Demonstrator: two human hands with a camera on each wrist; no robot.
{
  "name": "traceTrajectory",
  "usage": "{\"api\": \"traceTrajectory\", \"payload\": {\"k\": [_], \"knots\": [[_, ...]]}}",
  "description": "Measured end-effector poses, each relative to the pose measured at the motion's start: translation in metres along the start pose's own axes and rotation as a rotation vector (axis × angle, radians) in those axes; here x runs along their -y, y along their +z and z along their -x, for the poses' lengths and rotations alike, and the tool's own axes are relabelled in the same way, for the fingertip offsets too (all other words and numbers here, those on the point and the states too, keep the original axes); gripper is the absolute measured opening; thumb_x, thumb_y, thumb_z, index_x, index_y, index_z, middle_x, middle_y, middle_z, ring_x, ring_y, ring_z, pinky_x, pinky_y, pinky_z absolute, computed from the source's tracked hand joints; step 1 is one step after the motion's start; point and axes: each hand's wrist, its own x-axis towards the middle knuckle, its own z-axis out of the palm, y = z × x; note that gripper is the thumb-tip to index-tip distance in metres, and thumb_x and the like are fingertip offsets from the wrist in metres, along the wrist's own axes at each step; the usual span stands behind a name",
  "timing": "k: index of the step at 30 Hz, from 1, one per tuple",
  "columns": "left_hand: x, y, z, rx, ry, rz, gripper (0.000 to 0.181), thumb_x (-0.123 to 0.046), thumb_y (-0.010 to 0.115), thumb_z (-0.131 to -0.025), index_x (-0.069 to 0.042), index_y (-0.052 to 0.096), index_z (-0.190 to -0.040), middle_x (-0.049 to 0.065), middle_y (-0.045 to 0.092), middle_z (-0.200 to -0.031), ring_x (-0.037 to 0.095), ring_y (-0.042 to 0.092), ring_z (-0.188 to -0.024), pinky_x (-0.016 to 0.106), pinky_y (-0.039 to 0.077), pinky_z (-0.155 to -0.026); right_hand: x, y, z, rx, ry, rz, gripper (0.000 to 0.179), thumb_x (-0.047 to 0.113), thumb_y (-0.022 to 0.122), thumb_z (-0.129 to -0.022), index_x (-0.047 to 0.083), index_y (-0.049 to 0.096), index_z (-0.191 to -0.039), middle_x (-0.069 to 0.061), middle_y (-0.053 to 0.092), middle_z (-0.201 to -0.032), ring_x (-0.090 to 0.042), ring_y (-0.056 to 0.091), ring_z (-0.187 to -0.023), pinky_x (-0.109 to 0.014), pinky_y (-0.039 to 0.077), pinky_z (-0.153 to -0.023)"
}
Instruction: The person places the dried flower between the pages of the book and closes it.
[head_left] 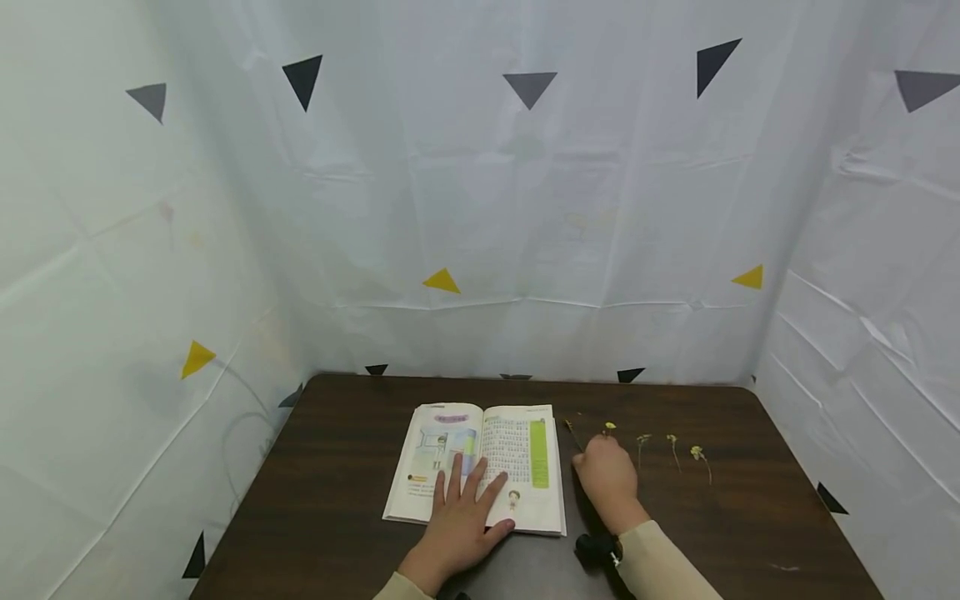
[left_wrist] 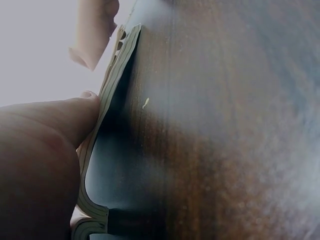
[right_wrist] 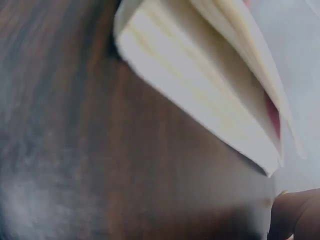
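An open picture book (head_left: pixel 543 508) lies on the dark wooden table. My left hand (head_left: pixel 461 525) rests across its lower pages with the fingers spread; in the left wrist view the thumb (left_wrist: pixel 75 115) lies at the book's page edge (left_wrist: pixel 112 75). Just right of the book, my right hand (head_left: pixel 609 483) has its fingers curled. A small yellow flower (head_left: pixel 567 425) leans there, its stem running down to the fingers, which seem to pinch it; the grip itself is hidden. Another yellow flower (head_left: pixel 609 426) pokes out beyond the knuckles, its stem covered by the hand.
Several thin-stemmed flowers lie in a row to the right, among them a pale one (head_left: pixel 642 439), a yellow one (head_left: pixel 672 439) and a fuller one (head_left: pixel 697 452). White sheeting (head_left: pixel 525 233) with printed triangles stands behind the table (head_left: pixel 337 475) and at both sides.
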Motion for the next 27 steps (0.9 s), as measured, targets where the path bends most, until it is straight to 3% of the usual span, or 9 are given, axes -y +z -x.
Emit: {"api": "traceTrajectory", "payload": {"k": [5, 10, 17, 20, 27], "knots": [[0.001, 0.002, 0.001, -0.016, 0.013, 0.001, 0.074, -0.07, 0.055, -0.104, -0.034, 0.043, -0.168, 0.011, 0.029, -0.18, 0.05, 0.006, -0.169, 0.077, 0.012, -0.128, -0.001, -0.004, 0.004, -0.003, 0.018, -0.036, 0.025, 0.019, 0.074, -0.096, -0.003, 0.07, -0.084, -0.017, 0.067, -0.084, -0.034, 0.067, -0.069, -0.056, 0.058, -0.066], [0.002, 0.005, -0.001, -0.005, 0.0, -0.003, 0.074, -0.072, 0.053, -0.104, -0.036, 0.042, -0.168, 0.008, 0.027, -0.181, 0.048, 0.003, -0.17, 0.076, 0.011, -0.129, 0.003, -0.011, 0.005, -0.012, 0.023, -0.071, 0.032, 0.017, 0.071, -0.096, 0.007, 0.061, -0.067, -0.012, 0.062, -0.074, -0.027, 0.059, -0.061, -0.048, 0.051, -0.057], [0.003, 0.005, -0.002, 0.0, -0.005, 0.018, 0.075, -0.073, 0.052, -0.104, -0.035, 0.042, -0.168, 0.008, 0.025, -0.182, 0.047, 0.001, -0.17, 0.077, 0.01, -0.129, 0.023, -0.029, 0.009, -0.024, 0.038, -0.167, 0.048, 0.013, 0.063, -0.095, 0.018, 0.041, -0.053, 0.003, 0.034, -0.06, -0.015, 0.03, -0.052, -0.031, 0.028, -0.049], [0.003, 0.005, -0.001, 0.003, -0.006, 0.028, 0.075, -0.073, 0.053, -0.104, -0.035, 0.043, -0.168, 0.009, 0.026, -0.182, 0.048, 0.002, -0.17, 0.078, 0.01, -0.128, 0.036, -0.039, 0.012, 0.0, 0.064, -0.252, 0.045, 0.017, 0.066, -0.098, 0.018, 0.048, -0.056, 0.004, 0.036, -0.057, -0.014, 0.034, -0.05, -0.029, 0.029, -0.049], [0.004, 0.005, -0.002, 0.013, -0.018, 0.03, 0.075, -0.074, 0.053, -0.104, -0.037, 0.041, -0.168, 0.007, 0.025, -0.182, 0.046, 0.001, -0.171, 0.077, 0.01, -0.129, 0.068, -0.054, 0.016, 0.042, 0.116, -0.46, 0.018, 0.023, 0.07, -0.098, 0.01, 0.071, -0.085, -0.001, 0.059, -0.067, -0.017, 0.052, -0.057, -0.03, 0.038, -0.052]]}}
